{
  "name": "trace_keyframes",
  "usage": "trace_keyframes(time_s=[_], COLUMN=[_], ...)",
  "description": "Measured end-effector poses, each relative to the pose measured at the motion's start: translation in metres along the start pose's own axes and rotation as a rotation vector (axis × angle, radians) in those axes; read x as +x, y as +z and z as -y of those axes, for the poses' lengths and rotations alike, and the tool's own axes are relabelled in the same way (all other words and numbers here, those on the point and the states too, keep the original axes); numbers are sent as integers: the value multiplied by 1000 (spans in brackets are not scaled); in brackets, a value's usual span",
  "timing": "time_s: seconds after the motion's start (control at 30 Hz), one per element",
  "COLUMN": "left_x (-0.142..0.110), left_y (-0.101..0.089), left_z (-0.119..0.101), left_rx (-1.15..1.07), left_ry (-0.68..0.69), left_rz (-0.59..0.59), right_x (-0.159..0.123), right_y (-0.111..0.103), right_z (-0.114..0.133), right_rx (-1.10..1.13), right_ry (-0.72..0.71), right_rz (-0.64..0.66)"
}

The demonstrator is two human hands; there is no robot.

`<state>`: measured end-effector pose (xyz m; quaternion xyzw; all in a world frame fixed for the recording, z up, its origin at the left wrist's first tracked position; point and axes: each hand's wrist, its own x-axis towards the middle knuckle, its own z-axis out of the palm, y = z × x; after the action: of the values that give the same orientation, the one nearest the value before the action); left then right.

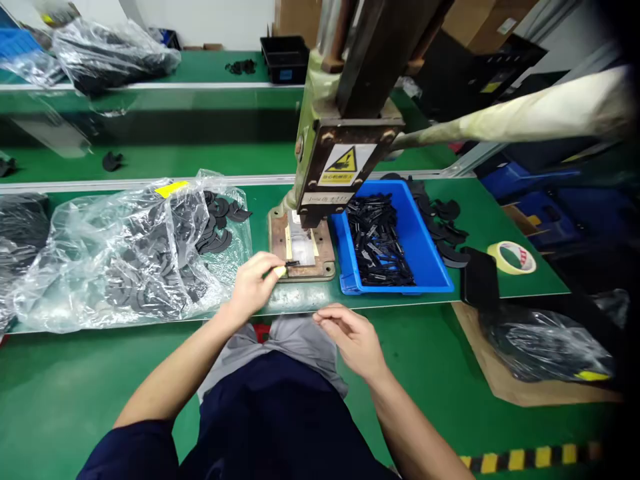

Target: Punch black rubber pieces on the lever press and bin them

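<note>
My left hand (256,281) pinches a small slim black plastic part (293,264) at the front of the press base (325,255). Something yellow covers one of its fingertips. Above the base hangs the ram of the hand press (313,215), over a pale fixture block (301,245). Just below the table edge, my right hand (353,335) hovers over my lap with thumb and fingers drawn together; whether anything is between them cannot be made out. Right of the press stands a blue bin (427,267) holding many slim black parts (373,240).
A clear plastic bag (90,260) of curved black pieces (215,227) lies left. More curved pieces (445,230), a black flat object (480,277) and a tape roll (511,258) are right of the bin. The press's long lever (520,110) reaches out to the right.
</note>
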<state>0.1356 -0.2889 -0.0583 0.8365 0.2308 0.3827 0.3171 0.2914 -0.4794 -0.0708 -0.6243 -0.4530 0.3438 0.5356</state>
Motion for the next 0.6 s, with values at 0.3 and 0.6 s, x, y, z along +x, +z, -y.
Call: trace_keyframes(time_s=[0.3,0.6], left_x=[62,62], left_y=[19,24], left_z=[52,54], left_rx=[305,404], left_ry=[57,122], left_rz=[121,273], right_x=[-7,35], right_y=[-50,-99], right_z=[30,55], right_rx=[-155,-157], right_ry=[-194,-367], right_rz=[-31,-371])
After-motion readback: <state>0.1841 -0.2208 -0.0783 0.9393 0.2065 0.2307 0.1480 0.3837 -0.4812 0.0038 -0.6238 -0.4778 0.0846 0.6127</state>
